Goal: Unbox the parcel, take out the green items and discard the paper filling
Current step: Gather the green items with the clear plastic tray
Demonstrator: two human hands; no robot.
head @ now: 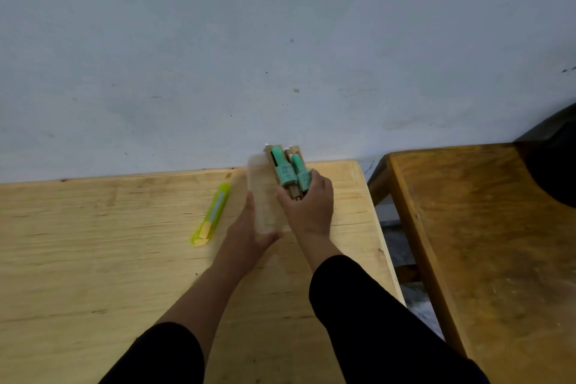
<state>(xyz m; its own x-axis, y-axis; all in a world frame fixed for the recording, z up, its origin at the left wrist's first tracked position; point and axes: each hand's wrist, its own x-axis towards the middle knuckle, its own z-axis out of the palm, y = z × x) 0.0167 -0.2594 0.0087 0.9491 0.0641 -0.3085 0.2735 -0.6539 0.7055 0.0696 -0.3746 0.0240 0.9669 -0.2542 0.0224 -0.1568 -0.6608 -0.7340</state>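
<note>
Landmark: light pine-wood table (93, 259), its far edge against a pale grey wall (280, 40).

Item 1. Pale, blurred, box-like parcel (263, 196), oblong, near the table's far right corner. Material and open state cannot be told through the blur.

Item 2. Left hand (249, 232), bare, black sleeve pushed up the forearm; wrapped around the near end of the parcel, thumb across its end, fingers closed on it.

Item 3. Two mint-green cylindrical items (291, 173), side by side on tan card or wooden backing, tilted up over the table's far edge, just right of the parcel and touching it or very close.

Item 4. Right hand (307, 206), black sleeve to the wrist; fingers clamped around the lower end of the green items, holding them above the table.

Item 5. Lime-yellow plastic utility knife (211, 215), flat on the table, left of the parcel, apart from both hands.

Item 6. Darker brown wooden table (483, 243), right of the pine table, a gap between.
</note>
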